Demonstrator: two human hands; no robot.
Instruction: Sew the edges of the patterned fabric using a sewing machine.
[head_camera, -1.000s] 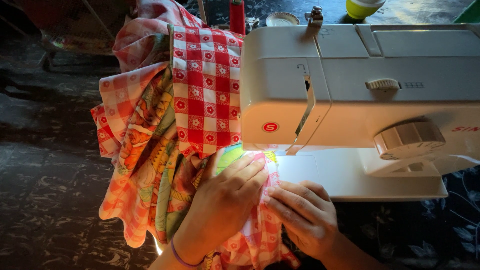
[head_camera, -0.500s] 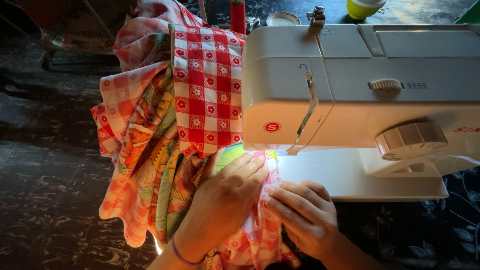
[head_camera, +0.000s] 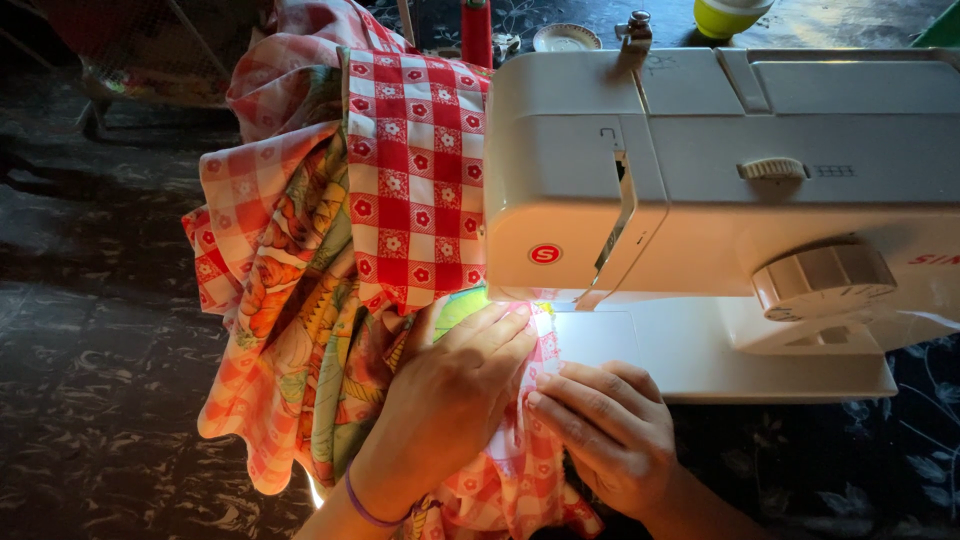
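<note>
Head view: your left hand (head_camera: 455, 385) lies flat, fingers together and stretched toward 1 o'clock, pressing down on the red-and-white checked flower-print fabric (head_camera: 415, 190) right at the foot of the cream-white sewing machine (head_camera: 700, 190). Your right hand (head_camera: 610, 430) sits just beside it at 3 o'clock, fingers loosely curled and spread, fingertips touching a fold of the same fabric; neither hand grips it, both press on it. The fabric runs from under the machine's head up toward 12 o'clock and spills in bunched folds to 9 o'clock, showing an orange, green and yellow patterned lining (head_camera: 310, 330). A thin purple band (head_camera: 365, 508) circles your left wrist. The needle itself is hidden behind your fingers. At 12 o'clock, behind the machine on the dark marbled worktop (head_camera: 90, 380), stand a small round metal lid (head_camera: 566, 38) and a yellow-green cup (head_camera: 735, 15), well apart from your hands.
</note>
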